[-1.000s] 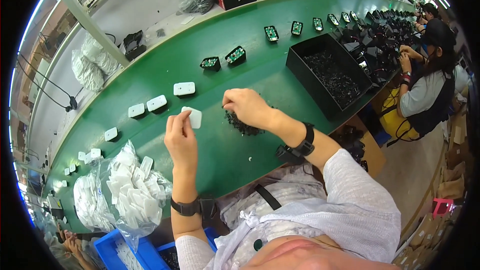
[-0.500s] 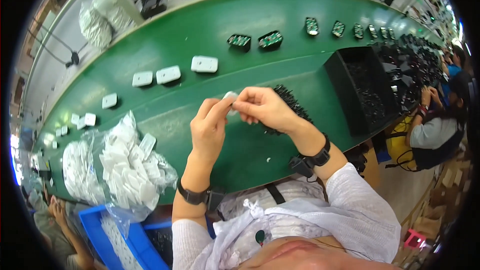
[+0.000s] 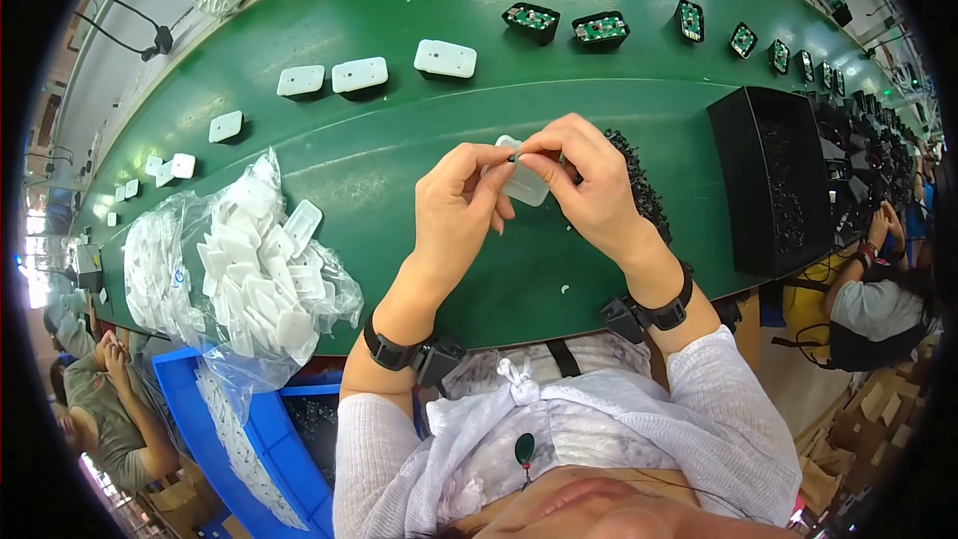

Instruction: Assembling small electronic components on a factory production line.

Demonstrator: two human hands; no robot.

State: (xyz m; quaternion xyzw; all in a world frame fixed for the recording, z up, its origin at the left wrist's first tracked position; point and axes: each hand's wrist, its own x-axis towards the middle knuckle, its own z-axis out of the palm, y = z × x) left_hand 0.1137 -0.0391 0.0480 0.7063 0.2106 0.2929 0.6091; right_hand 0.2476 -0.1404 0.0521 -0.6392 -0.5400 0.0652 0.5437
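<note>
My left hand (image 3: 454, 210) and my right hand (image 3: 594, 185) meet over the green bench, thumbs and index fingers pinched together. Between the fingertips shows a small dark part (image 3: 514, 158), too small to name exactly. Just beneath the fingers is a white translucent plastic cover (image 3: 527, 187); whether it rests on the bench or is partly held, I cannot tell. A pile of small black parts (image 3: 639, 180) lies right of my right hand. Left of my left hand, clear plastic bags hold many white plastic covers (image 3: 254, 269).
White housings (image 3: 446, 59) and black housings with green circuit boards (image 3: 601, 30) line the far side of the bench (image 3: 399, 140). A black bin (image 3: 743, 180) of small parts stands right. A blue crate (image 3: 269, 439) sits lower left. Co-workers sit at both sides.
The view has shifted, so bench items appear higher. The white piece that showed at my fingertips now shows as a cover beneath them, and a small dark part is visible between the fingertips.
</note>
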